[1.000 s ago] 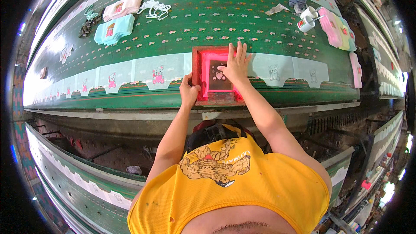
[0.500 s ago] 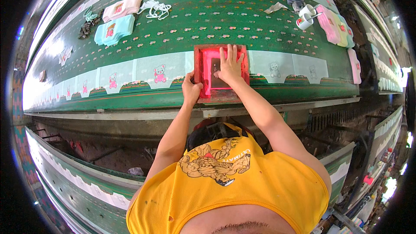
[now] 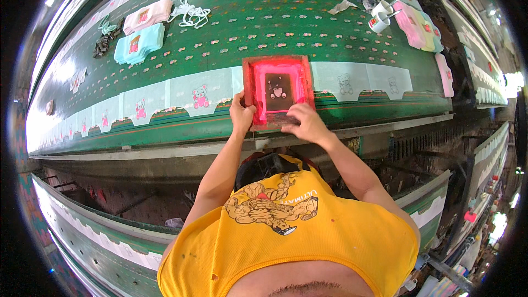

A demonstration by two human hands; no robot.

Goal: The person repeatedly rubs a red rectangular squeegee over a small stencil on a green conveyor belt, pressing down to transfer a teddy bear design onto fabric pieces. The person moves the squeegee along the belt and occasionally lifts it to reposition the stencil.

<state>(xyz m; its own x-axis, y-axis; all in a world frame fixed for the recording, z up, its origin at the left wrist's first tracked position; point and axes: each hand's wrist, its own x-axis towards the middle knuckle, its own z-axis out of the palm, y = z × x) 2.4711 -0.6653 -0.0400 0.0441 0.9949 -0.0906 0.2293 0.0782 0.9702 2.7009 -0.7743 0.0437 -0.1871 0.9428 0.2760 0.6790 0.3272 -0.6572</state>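
A red-framed printing screen (image 3: 278, 91) with pink ink around a small bear stencil lies on a pale cloth strip (image 3: 203, 96) on the long green table (image 3: 264, 27). My left hand (image 3: 241, 116) grips the frame's near left corner. My right hand (image 3: 306, 123) rests on the near right part of the screen, fingers bent down onto the pink area. Whatever is under its fingers is hidden.
Bear prints show on the cloth strip, pink ones to the left and grey ones (image 3: 345, 82) to the right. Folded pink (image 3: 146, 15) and turquoise garments (image 3: 138, 43), a white cord (image 3: 190, 14) and two white cups (image 3: 379, 17) lie farther back. Stacked garments (image 3: 412, 22) lie at the right.
My right hand slid from the far rim of the screen across its middle to the near edge. My left hand kept its hold on the near left corner.
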